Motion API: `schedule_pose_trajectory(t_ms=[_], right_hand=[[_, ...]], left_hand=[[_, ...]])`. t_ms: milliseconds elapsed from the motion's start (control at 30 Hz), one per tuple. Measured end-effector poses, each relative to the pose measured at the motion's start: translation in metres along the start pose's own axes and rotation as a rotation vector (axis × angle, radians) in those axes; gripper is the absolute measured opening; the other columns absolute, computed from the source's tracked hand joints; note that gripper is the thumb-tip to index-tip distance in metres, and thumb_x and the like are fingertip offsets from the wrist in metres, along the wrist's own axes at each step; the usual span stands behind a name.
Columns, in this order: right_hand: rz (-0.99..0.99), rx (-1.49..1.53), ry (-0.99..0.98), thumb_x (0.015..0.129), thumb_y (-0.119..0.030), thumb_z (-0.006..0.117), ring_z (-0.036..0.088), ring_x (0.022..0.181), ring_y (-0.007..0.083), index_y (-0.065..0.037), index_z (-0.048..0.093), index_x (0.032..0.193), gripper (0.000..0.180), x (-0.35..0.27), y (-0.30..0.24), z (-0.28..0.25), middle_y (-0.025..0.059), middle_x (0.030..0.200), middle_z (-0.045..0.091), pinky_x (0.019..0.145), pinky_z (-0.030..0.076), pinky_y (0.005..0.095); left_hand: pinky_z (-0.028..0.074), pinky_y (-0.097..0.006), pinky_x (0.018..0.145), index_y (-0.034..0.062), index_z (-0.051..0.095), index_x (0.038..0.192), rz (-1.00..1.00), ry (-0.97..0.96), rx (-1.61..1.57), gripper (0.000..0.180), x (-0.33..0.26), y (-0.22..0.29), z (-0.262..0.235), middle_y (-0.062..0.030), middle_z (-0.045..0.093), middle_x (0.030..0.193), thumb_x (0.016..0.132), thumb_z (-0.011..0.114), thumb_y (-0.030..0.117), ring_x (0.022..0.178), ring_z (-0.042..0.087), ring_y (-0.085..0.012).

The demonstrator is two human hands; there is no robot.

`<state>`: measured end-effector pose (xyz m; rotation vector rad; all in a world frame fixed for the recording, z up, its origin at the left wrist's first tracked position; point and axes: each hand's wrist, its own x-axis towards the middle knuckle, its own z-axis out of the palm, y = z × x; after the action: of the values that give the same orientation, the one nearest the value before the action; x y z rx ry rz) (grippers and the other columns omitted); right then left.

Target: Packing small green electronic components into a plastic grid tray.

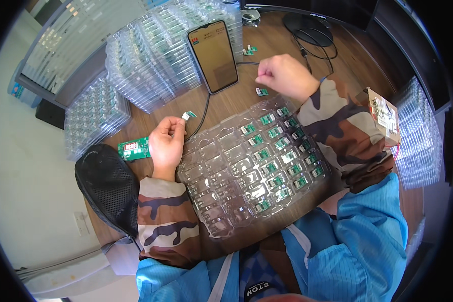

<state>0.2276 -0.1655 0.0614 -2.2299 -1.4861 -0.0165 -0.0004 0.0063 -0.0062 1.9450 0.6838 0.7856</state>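
Observation:
My left hand (167,143) pinches a small green circuit board with a white connector (188,116) between thumb and fingertips. Beside its wrist lies a larger green board with a lit red display (131,147). My right hand (286,76) is raised at the far right of the desk, its fingers closed together; whatever they may hold is too small to make out. Just below it on the desk sits another small circuit board (261,91). Between my forearms is a clear plastic tray (219,189), its right-hand pockets filled with several small green boards (271,167), its left-hand pockets without boards.
A phone (214,58) stands upright before tall stacks of clear trays (151,60). A black cable (205,115) runs down beside it. At left are a black mesh pouch (107,189) and a filled tray stack (95,113). More trays (420,136) and a cardboard box (383,116) stand right.

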Motion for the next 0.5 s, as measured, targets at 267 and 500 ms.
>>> schedule_pose_trajectory(t_ms=[267,500], right_hand=[[0.042,-0.132,-0.119,0.066,-0.029,0.067,0.057,0.065,0.0309,-0.005,0.059,0.068,0.025,-0.01,0.01,0.024,0.0136,0.064,0.057,0.059,0.044,0.0398],[-0.151,-0.031,0.058,0.065,-0.018,0.057,0.056,0.067,0.0324,-0.005,0.055,0.067,0.014,-0.02,-0.031,0.001,0.0145,0.067,0.055,0.059,0.044,0.0424]], left_hand=[[0.04,-0.021,0.051,0.0012,0.059,0.077,0.047,-0.03,0.011,0.01,-0.001,0.002,0.006,-0.0013,0.057,0.06,0.08,0.058,0.011,0.052,0.049,-0.0055],[0.037,-0.02,0.049,-0.0001,0.056,0.076,0.164,-0.063,0.008,0.013,-0.001,-0.017,-0.013,0.0014,0.051,0.059,0.082,0.056,0.011,0.054,0.044,-0.0047]])
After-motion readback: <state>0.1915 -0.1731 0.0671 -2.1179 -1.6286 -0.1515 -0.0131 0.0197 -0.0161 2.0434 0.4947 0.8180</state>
